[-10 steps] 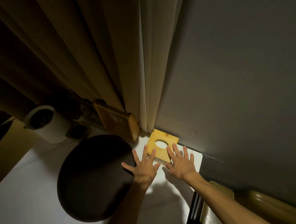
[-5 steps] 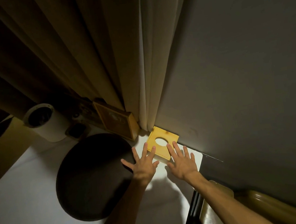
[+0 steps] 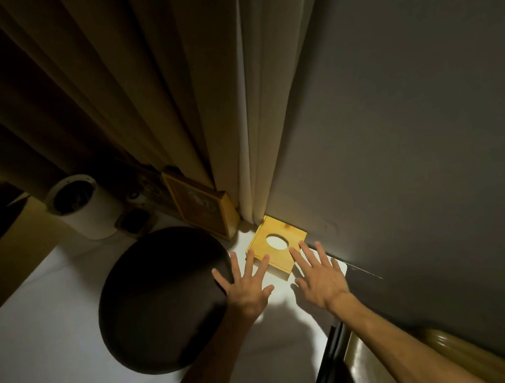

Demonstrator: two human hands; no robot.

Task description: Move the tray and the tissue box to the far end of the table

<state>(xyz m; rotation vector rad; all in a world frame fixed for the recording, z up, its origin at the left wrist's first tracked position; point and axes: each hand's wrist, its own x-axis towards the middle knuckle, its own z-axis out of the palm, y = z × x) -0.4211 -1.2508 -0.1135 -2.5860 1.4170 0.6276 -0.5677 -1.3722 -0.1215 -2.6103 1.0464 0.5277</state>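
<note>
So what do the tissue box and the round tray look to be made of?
Tissue box: probably light wood with a matt finish; there is a knot-like mark near its far corner and an oval cut-out. Tray: dark, smooth and fairly matt; the dim light leaves its material open.

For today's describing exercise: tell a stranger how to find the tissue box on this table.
Find where the pale curtain meets the grey wall. At its foot, on the white table, lies the tissue box. It alone is yellow, square, with an oval hole, unlike the dark round tray beside it.
</note>
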